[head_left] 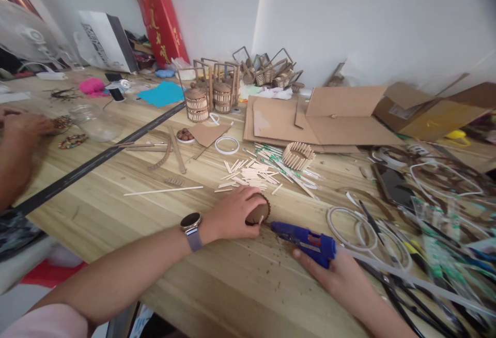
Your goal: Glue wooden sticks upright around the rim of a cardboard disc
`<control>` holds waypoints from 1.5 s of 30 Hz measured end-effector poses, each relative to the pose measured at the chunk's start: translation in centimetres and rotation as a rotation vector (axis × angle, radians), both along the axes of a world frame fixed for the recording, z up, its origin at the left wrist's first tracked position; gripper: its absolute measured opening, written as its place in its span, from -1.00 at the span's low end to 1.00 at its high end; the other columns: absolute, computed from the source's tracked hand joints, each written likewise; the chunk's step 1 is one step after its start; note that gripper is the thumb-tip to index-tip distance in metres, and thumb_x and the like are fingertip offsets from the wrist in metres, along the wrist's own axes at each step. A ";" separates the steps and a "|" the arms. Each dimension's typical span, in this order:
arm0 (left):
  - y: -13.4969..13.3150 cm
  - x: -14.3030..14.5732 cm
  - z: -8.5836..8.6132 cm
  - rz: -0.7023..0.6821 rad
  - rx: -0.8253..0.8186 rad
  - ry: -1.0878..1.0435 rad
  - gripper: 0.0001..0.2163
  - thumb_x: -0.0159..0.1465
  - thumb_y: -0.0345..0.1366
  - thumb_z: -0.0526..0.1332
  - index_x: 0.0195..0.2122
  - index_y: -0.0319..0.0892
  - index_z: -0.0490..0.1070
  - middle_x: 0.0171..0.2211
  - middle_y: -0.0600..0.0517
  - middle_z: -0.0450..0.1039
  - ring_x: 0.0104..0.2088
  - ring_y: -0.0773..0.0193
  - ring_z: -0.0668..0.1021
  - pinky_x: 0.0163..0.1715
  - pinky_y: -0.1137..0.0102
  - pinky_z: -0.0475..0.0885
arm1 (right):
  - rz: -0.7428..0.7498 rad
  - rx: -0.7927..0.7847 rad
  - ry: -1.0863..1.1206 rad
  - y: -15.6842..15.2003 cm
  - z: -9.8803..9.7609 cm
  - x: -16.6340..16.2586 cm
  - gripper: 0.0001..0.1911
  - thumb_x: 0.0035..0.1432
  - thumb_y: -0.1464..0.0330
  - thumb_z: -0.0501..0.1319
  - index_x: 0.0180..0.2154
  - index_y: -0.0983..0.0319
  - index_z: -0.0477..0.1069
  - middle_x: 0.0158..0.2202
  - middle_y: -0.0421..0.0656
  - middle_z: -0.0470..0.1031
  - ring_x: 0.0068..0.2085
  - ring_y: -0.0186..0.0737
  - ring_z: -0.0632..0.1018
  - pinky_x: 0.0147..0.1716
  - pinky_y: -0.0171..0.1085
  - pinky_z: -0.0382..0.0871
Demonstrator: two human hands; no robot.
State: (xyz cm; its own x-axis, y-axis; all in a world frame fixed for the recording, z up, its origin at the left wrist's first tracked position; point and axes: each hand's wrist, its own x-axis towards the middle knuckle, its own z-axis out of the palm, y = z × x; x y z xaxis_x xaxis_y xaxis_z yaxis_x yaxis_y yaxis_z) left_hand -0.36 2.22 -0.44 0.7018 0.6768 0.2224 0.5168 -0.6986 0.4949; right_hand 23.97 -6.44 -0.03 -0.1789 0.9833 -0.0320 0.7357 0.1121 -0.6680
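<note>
My left hand (232, 213), with a watch on the wrist, is closed around a small round brown cardboard piece (259, 210) with a ridged edge, low over the table. Near the thumb a short pale stick stands at the piece's rim. My right hand (344, 275) grips a blue hot glue gun (306, 240), whose nozzle points left and reaches close to the rim; whether it touches, I cannot tell. Just beyond my left hand lies a pile of short pale wooden sticks (253, 173). A ring of upright sticks (298, 156) stands behind the pile.
Small stick baskets with handles (197, 105) stand at the back. Flat cardboard (282, 121) lies right of them. Scissors (387, 281), white tape rolls (351, 227) and cables crowd the right side. Another person's arm (17, 147) rests at the left, near a glass jar (96, 123).
</note>
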 end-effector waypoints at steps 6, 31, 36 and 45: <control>0.0 0.0 0.0 0.005 -0.004 0.007 -0.52 0.06 -0.34 0.34 0.04 -0.20 0.36 0.16 -0.16 0.28 0.18 -0.02 0.32 0.21 0.14 0.27 | -0.026 -0.011 -0.009 0.1 0.1 -0.2 -0.51 0.11 0.03 0.12 -0.19 0.25 0.58 -0.17 0.01 0.65 -0.13 0.09 0.63 -0.11 -0.04 0.52; 0.1 0.1 -0.1 0.000 0.008 -0.007 -0.54 0.05 -0.36 0.33 0.02 -0.15 0.35 0.14 -0.13 0.29 0.16 -0.01 0.33 0.20 0.12 0.27 | -0.040 0.013 0.006 0.1 0.0 -0.5 -0.56 0.10 0.06 0.15 -0.21 0.24 0.59 -0.19 -0.01 0.66 -0.16 0.07 0.64 -0.11 -0.07 0.52; 0.1 0.1 -0.1 -0.007 0.003 -0.015 -0.53 0.05 -0.35 0.33 0.02 -0.16 0.35 0.13 -0.13 0.29 0.16 -0.02 0.33 0.19 0.12 0.27 | -0.145 0.055 0.088 0.3 0.3 -0.2 -0.53 0.07 -0.01 0.19 -0.21 0.21 0.58 -0.19 -0.03 0.66 -0.13 0.08 0.62 -0.09 -0.06 0.50; 0.0 0.0 -0.2 -0.005 0.017 -0.012 -0.55 0.07 -0.35 0.32 0.02 -0.15 0.35 0.13 -0.14 0.29 0.16 -0.02 0.33 0.20 0.11 0.27 | 0.046 -0.578 0.298 0.1 2.3 2.3 -0.37 -0.07 -0.23 0.21 -0.53 0.24 0.47 -0.60 -0.19 0.46 -0.60 -0.35 0.41 -0.60 -0.39 0.25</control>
State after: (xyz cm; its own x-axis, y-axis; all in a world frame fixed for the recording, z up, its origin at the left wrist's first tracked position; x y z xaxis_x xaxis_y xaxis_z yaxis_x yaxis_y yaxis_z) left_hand -0.32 2.21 -0.60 0.7026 0.6691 0.2423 0.5074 -0.7098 0.4886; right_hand 26.30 -6.34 2.29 -0.3036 0.8137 -0.4958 0.5130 -0.2989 -0.8047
